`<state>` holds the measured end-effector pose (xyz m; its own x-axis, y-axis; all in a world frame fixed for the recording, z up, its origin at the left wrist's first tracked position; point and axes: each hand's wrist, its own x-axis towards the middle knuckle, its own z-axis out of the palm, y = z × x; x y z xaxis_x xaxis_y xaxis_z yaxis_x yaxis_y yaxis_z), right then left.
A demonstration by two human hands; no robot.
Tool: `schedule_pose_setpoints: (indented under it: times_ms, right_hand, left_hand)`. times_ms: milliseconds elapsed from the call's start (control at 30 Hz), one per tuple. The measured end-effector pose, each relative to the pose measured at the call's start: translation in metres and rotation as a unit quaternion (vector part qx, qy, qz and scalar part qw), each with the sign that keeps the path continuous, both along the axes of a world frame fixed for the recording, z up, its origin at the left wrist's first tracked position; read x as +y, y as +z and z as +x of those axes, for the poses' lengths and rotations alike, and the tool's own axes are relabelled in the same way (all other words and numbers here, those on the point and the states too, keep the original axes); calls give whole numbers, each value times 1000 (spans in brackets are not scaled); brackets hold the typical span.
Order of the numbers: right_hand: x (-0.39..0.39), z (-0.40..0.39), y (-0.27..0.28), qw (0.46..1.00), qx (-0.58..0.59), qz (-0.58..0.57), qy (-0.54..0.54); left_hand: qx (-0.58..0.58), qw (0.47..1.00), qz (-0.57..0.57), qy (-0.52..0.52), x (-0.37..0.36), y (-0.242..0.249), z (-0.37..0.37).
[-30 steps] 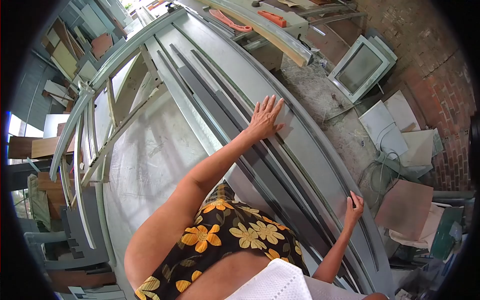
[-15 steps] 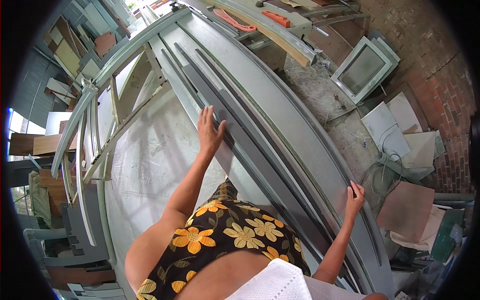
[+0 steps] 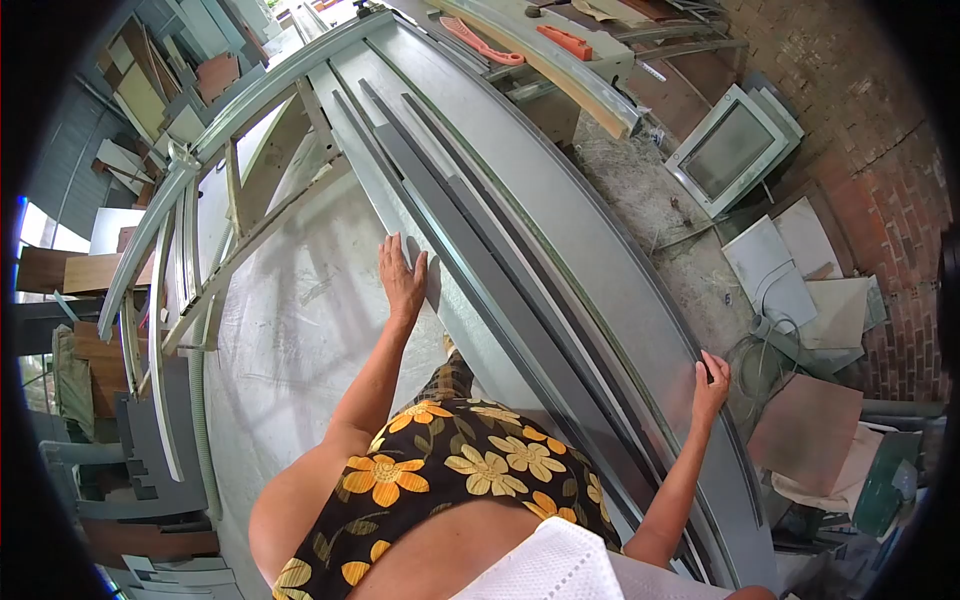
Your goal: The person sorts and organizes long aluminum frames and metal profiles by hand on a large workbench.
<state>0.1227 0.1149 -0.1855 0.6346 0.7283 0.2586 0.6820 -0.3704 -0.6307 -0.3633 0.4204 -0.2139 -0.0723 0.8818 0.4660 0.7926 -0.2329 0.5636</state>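
Long grey metal profiles (image 3: pixel 500 248) lie side by side along a silver-grey bench (image 3: pixel 560 190) in front of me. At the bench's near edge, my left hand (image 3: pixel 403 285) is open, its fingers stretched out and the thumb apart. It is beside the nearest profile and holds nothing. Across the profiles, my right hand (image 3: pixel 711 388) is at the bench's far edge with its fingers curled together in a pinch. Whatever is between those fingertips, if anything, is too small to tell.
An orange-red handled tool (image 3: pixel 480 42) and an orange tool (image 3: pixel 565 42) lie on another bench beyond. A framed window panel (image 3: pixel 728 150) and flat boards (image 3: pixel 770 270) are on the floor to the right. A metal frame (image 3: pixel 235 190) stands at left.
My left hand has drawn back from the profiles toward me, down to the bench's near edge. My right hand has barely moved, staying at the far edge.
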Motion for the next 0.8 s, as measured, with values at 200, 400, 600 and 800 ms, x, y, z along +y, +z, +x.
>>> schedule_pose_setpoints:
  times_ms: [200,400,600,800]
  right_hand:
    - [6,0,-3,1000,9,10,-1]
    - [8,2,-6,1000,7,16,3]
    - [8,-1,-1,1000,4,8,-7]
    - [15,-4,-4,1000,-2,12,-6]
  left_hand:
    - [-137,988,-64,38,6,-12,-3]
    - [-291,949,-113,51,30,-40,-4]
    - [-339,919,-164,115,29,-21,16]
    - [-260,942,-144,157,29,-15,17]
